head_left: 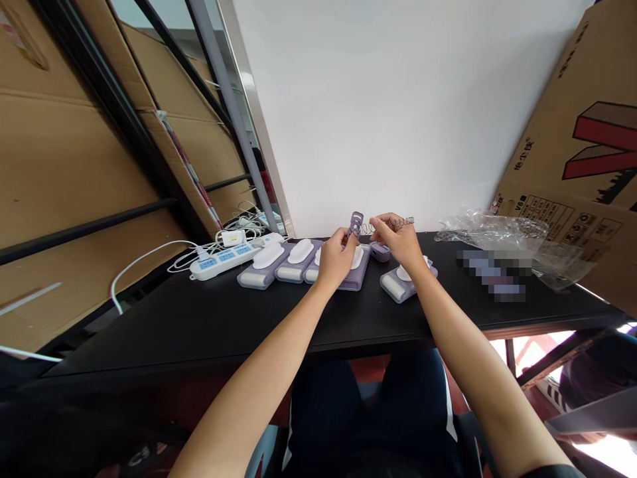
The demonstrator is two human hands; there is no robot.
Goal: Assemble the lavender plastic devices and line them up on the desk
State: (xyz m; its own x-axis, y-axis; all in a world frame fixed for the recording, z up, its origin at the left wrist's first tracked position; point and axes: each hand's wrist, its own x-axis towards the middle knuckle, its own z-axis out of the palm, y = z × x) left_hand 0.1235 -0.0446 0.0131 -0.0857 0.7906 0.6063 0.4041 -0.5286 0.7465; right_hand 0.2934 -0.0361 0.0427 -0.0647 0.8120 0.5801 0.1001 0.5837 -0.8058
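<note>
Raised above the back of the black table, my left hand [338, 257] pinches a small translucent purple-grey plastic piece [356, 221] with a slot near its top. My right hand [399, 242] is just to the right, its fingers closed on a thin dark coiled cord [410, 220]. The coil shows on both sides of that hand and reaches toward the plastic piece; whether they are joined I cannot tell. Below my right wrist lies a purple-grey case [397, 287] with a white top. A small purple-grey part [379, 251] sits between my hands on the table.
Several purple-grey cases with white oval tops [267, 255] stand in a row at the left. Beyond them is a white power strip [226, 259] with tangled cables. Clear plastic wrap [517, 239] and a blurred-out item [495, 273] lie right, by a large cardboard box [572, 153].
</note>
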